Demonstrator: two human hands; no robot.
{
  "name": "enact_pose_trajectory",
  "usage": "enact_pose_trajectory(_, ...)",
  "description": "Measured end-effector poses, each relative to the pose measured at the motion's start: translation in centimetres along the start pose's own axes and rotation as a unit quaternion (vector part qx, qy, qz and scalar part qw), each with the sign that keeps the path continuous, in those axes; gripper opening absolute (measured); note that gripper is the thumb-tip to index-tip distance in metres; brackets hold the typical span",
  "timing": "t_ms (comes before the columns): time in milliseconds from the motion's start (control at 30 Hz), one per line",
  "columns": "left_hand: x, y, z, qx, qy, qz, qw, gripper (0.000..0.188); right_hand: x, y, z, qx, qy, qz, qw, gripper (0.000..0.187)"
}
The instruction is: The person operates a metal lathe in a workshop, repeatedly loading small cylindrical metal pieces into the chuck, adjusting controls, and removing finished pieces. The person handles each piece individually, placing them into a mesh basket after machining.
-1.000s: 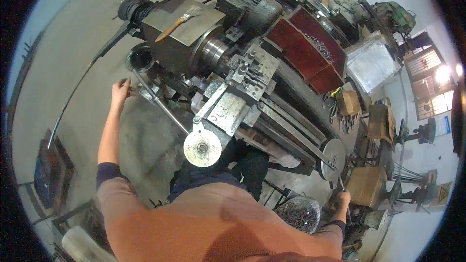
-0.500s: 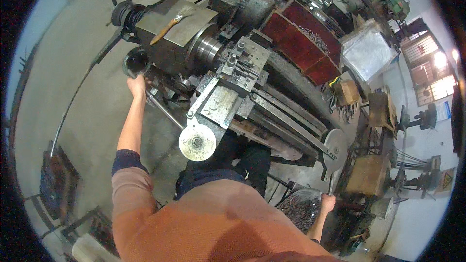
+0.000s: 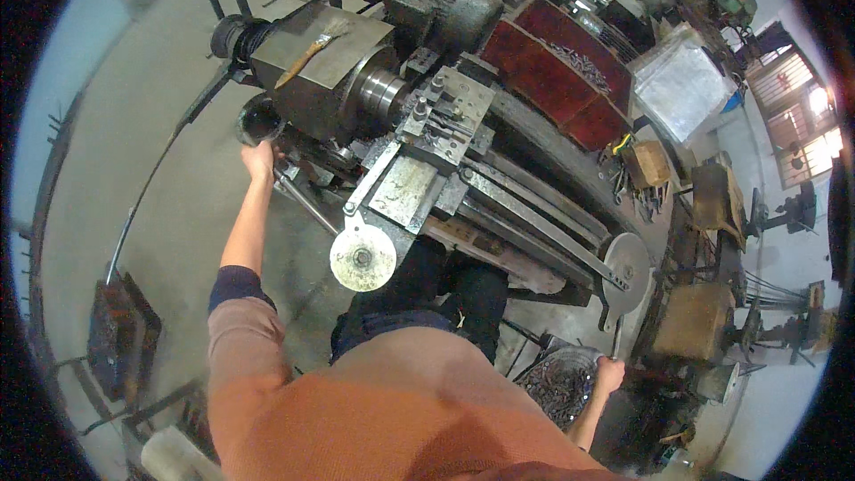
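Observation:
My left hand (image 3: 258, 162) is closed at the near edge of a dark, round, cup-like container (image 3: 260, 120) beside the lathe's headstock (image 3: 325, 58). What its fingers grip is hidden. At the lower right, my right hand (image 3: 610, 376) wraps round a metal lever handle (image 3: 618, 337) below a round grey disc (image 3: 627, 272). The disc is joined to a long flat bar (image 3: 543, 225) running to the tool slide (image 3: 450, 116). A bright spindle collar (image 3: 385, 92) faces the slide. A pale round plate (image 3: 362, 257) sits at the slide's near end.
A wooden-handled brush (image 3: 307, 61) lies on the headstock. Behind the lathe are a motor (image 3: 445, 9) and a red tray (image 3: 543, 62) with small metal parts. A basin (image 3: 561, 385) of dark metal pieces stands beside my right hand. A dark box (image 3: 125, 338) stands on the floor at left.
The view has shifted slightly, and most of the scene sits a little differently in it. Both hands stay at the same places on the machine.

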State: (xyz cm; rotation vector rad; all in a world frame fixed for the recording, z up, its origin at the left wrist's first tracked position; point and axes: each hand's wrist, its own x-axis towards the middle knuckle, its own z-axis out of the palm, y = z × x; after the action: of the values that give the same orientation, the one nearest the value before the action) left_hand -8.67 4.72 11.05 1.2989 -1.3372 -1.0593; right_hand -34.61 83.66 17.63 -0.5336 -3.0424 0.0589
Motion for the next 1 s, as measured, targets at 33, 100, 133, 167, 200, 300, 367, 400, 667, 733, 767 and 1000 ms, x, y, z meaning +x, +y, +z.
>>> enact_pose_trajectory(33, 0.7, -1.1, -0.1, 0.022, -0.004, 0.025, 0.999, 0.013, 0.3, 0.2, 0.4, -0.006, 0.001, 0.002, 1.000, 0.035)
enact_pose_trajectory(100, 2.1, -2.2, -0.3, 0.046, -0.019, 0.019, 0.999, 0.012, 1.2, 1.6, 1.8, -0.020, 0.004, 0.007, 1.000, 0.034)
enact_pose_trajectory(133, 2.6, -2.3, -0.6, 0.056, -0.027, 0.004, 0.998, 0.013, 1.9, 2.5, 2.5, -0.025, 0.032, -0.030, 0.999, 0.035)
enact_pose_trajectory(167, 3.1, -2.0, -1.0, 0.062, -0.033, -0.034, 0.997, 0.014, 2.8, 3.5, 3.3, -0.030, 0.059, -0.066, 0.996, 0.037)
enact_pose_trajectory(200, 2.9, -1.4, -1.2, 0.067, -0.040, -0.074, 0.994, 0.015, 3.4, 3.8, 3.2, -0.036, 0.087, -0.102, 0.990, 0.038)
enact_pose_trajectory(300, 2.1, 3.1, -0.7, 0.177, -0.050, -0.050, 0.982, 0.019, 8.9, 5.6, 2.0, -0.142, 0.122, -0.154, 0.970, 0.036)
enact_pose_trajectory(367, 3.4, 2.7, -1.8, 0.223, -0.059, 0.014, 0.973, 0.019, 13.4, 6.0, 2.0, -0.158, 0.081, -0.154, 0.972, 0.039)
enact_pose_trajectory(400, 3.4, 1.8, -2.9, 0.244, -0.052, 0.065, 0.966, 0.020, 13.7, 3.9, 0.4, -0.116, 0.023, -0.122, 0.985, 0.041)
enact_pose_trajectory(667, -5.5, 0.9, -16.1, 0.051, 0.061, -0.092, 0.993, 0.024, 10.8, 5.1, 2.2, -0.093, 0.013, -0.042, 0.995, 0.039)
enact_pose_trajectory(733, -9.7, 3.0, -17.4, 0.016, 0.158, -0.099, 0.982, 0.022, 8.1, 3.4, 1.1, -0.070, -0.047, -0.027, 0.996, 0.038)
enact_pose_trajectory(767, -10.2, 2.1, -18.3, -0.002, 0.163, -0.098, 0.982, 0.021, 7.8, 4.0, 1.8, -0.075, -0.028, -0.037, 0.996, 0.037)
enact_pose_trajectory(1000, -9.1, 1.0, -17.1, -0.047, 0.192, -0.081, 0.977, 0.019, 2.3, 2.8, 1.9, -0.041, -0.017, -0.043, 0.998, 0.036)
